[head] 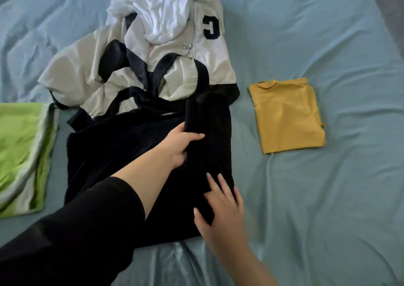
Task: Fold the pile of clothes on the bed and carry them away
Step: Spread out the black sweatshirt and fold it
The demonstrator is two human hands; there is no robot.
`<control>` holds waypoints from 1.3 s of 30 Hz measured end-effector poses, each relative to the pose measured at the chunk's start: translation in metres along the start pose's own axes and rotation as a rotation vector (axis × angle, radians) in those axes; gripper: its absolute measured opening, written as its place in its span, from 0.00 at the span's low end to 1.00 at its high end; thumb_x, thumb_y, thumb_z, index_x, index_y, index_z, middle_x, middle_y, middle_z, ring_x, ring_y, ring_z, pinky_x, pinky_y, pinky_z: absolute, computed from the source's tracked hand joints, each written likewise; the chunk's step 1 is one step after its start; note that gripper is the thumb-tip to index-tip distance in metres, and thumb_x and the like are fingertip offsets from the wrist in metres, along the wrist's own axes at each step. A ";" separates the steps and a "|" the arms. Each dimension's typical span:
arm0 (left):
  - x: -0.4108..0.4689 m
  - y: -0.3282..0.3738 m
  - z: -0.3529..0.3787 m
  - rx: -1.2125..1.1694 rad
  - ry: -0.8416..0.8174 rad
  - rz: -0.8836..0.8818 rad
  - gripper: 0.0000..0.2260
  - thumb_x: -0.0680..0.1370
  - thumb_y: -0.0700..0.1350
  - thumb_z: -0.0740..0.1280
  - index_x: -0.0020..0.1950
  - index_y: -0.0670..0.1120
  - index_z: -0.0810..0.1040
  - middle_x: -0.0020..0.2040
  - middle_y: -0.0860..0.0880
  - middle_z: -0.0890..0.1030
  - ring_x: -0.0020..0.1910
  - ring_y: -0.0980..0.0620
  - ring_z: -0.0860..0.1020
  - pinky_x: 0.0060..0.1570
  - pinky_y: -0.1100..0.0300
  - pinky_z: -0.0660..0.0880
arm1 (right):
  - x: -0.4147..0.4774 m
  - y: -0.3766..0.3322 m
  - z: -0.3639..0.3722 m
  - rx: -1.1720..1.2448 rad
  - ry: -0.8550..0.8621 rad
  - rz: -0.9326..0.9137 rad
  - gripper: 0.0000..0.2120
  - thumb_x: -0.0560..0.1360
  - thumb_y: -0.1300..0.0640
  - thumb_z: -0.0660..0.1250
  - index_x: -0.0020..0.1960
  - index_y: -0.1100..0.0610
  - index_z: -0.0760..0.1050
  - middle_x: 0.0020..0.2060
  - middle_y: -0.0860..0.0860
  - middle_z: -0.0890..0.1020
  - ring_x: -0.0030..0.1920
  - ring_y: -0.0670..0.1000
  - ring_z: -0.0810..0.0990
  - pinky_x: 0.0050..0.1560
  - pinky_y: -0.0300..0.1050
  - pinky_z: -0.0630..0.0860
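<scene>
1. While the bed (328, 198) carries both folded and loose clothes, treat the black garment (122, 146) as the item in hand. It lies spread at the near edge of the pile, in front of the person.
2. Behind it and touching it lies a cream and navy jacket (87, 73), with a white garment (161, 12) heaped on top. Both appear unfolded.
3. A green garment (19, 146) lies at the left. A yellow shirt (286, 119), folded flat, lies well apart at the right.
4. The left hand (183, 143) has its fingers curled round a lengthwise fold of the black cloth. The right hand (220, 205) lies flat on the same garment, nearer the person, with fingers straight and spread.
5. Recommended procedure:
   - Keep the flat hand as an anchor.
   - Lay the gripped fold parallel to the garment's long edge.
   - Smooth outward before the next fold.
   - Keep the jacket's dark bands clear of the fold.
6. The only readable marking is a dark block letter (211, 26) on the jacket, apparently a "C" seen reversed. A red print at the top of the white garment cannot be read.
</scene>
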State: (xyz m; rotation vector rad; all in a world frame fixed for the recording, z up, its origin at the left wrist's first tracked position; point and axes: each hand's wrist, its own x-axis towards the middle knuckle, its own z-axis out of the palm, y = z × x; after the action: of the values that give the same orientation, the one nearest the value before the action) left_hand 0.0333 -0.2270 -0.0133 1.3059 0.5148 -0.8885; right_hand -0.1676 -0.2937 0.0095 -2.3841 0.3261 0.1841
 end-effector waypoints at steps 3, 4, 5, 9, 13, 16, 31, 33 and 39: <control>-0.018 0.005 -0.059 -0.049 0.050 -0.011 0.16 0.77 0.30 0.64 0.56 0.49 0.79 0.48 0.46 0.85 0.45 0.48 0.84 0.37 0.54 0.81 | -0.001 -0.037 0.032 0.042 -0.119 -0.041 0.11 0.76 0.47 0.58 0.55 0.47 0.74 0.74 0.36 0.55 0.76 0.36 0.45 0.74 0.39 0.34; -0.024 0.007 -0.078 -0.061 0.074 -0.017 0.16 0.77 0.30 0.63 0.56 0.49 0.80 0.48 0.46 0.84 0.45 0.48 0.84 0.37 0.54 0.81 | -0.001 -0.049 0.042 0.059 -0.151 -0.051 0.11 0.77 0.47 0.58 0.56 0.47 0.73 0.75 0.37 0.55 0.76 0.36 0.44 0.74 0.40 0.33; -0.030 0.009 -0.097 -0.069 0.096 -0.021 0.17 0.77 0.30 0.63 0.57 0.49 0.80 0.49 0.45 0.84 0.46 0.47 0.84 0.38 0.54 0.81 | -0.002 -0.061 0.052 0.082 -0.187 -0.056 0.10 0.78 0.48 0.58 0.57 0.47 0.72 0.76 0.38 0.55 0.75 0.36 0.43 0.74 0.40 0.33; -0.051 0.019 -0.157 -0.089 0.146 -0.015 0.19 0.77 0.30 0.62 0.60 0.50 0.79 0.53 0.43 0.83 0.48 0.45 0.83 0.38 0.53 0.81 | -0.003 -0.102 0.085 0.179 -0.306 -0.026 0.05 0.79 0.49 0.60 0.53 0.47 0.70 0.77 0.37 0.52 0.76 0.38 0.42 0.76 0.48 0.37; -0.070 0.023 -0.211 -0.121 0.213 -0.002 0.20 0.77 0.30 0.61 0.60 0.51 0.79 0.51 0.44 0.83 0.47 0.45 0.82 0.36 0.54 0.80 | -0.004 -0.141 0.115 0.160 -0.381 -0.037 0.08 0.78 0.50 0.61 0.56 0.49 0.70 0.77 0.38 0.52 0.77 0.42 0.45 0.76 0.50 0.39; -0.076 0.022 -0.241 -0.128 0.238 -0.015 0.19 0.77 0.29 0.60 0.57 0.51 0.79 0.50 0.43 0.83 0.45 0.44 0.82 0.36 0.54 0.80 | -0.002 -0.162 0.133 0.114 -0.429 -0.049 0.11 0.77 0.49 0.60 0.58 0.49 0.70 0.78 0.40 0.52 0.78 0.45 0.46 0.76 0.51 0.39; -0.086 -0.008 -0.210 0.994 0.664 0.739 0.25 0.80 0.48 0.58 0.78 0.52 0.58 0.77 0.46 0.60 0.77 0.47 0.55 0.76 0.52 0.50 | 0.053 -0.149 0.108 0.142 0.062 -0.168 0.19 0.80 0.44 0.55 0.65 0.49 0.74 0.70 0.42 0.72 0.73 0.42 0.63 0.73 0.48 0.59; -0.072 -0.025 -0.210 1.201 0.489 0.659 0.25 0.83 0.55 0.51 0.79 0.57 0.49 0.81 0.48 0.49 0.79 0.48 0.44 0.75 0.54 0.39 | 0.099 -0.123 0.096 -0.140 0.089 -0.209 0.23 0.81 0.43 0.50 0.74 0.47 0.62 0.75 0.41 0.59 0.77 0.43 0.51 0.76 0.44 0.46; -0.020 -0.036 -0.252 1.515 0.298 0.257 0.30 0.78 0.68 0.41 0.75 0.62 0.30 0.77 0.50 0.28 0.73 0.50 0.25 0.70 0.52 0.28 | 0.187 -0.059 0.110 -0.548 -0.357 -0.062 0.32 0.79 0.34 0.41 0.78 0.44 0.38 0.78 0.44 0.41 0.77 0.43 0.38 0.75 0.46 0.35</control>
State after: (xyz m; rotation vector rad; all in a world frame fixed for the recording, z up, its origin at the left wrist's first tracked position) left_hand 0.0305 0.0207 -0.0755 2.8177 -0.2481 -0.8297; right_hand 0.0239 -0.2117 -0.0750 -2.8192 0.0292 0.7413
